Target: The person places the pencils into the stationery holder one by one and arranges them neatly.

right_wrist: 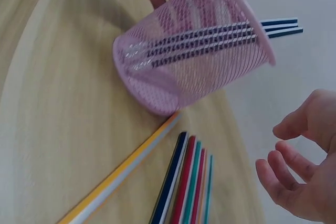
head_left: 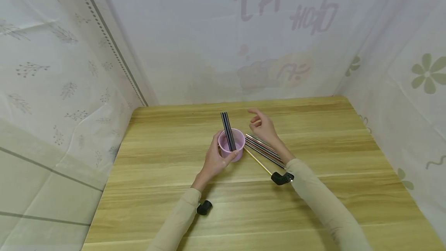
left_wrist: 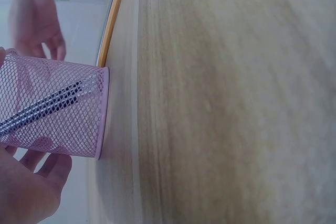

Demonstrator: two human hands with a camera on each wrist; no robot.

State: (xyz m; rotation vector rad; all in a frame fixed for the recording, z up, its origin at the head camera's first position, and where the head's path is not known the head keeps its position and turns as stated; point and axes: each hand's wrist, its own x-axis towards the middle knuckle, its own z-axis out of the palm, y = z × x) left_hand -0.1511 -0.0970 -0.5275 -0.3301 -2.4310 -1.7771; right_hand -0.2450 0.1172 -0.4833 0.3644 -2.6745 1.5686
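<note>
My left hand [head_left: 213,161] grips a pink mesh pen cup [right_wrist: 210,77] around its side, thumb near the rim. Three dark-and-white striped pencils [head_left: 227,129] lean inside the cup and stick out over its far edge. In the right wrist view the cup looks tilted, its base edge close over the table. To the right of the cup my right hand [head_left: 265,128] hovers with loosely bent fingers and holds nothing. Below that hand lie several striped pencils [right_wrist: 191,182] in dark blue, red and green. A yellow-and-white pencil [right_wrist: 123,174] lies apart from them, one end at the cup's base.
The wood-grain table [head_left: 156,158] meets a printed cloth backdrop [head_left: 195,65] at its back edge, with more patterned cloth on both sides. A black wrist camera [head_left: 282,178] sits at my right cuff and another camera [head_left: 204,207] at my left.
</note>
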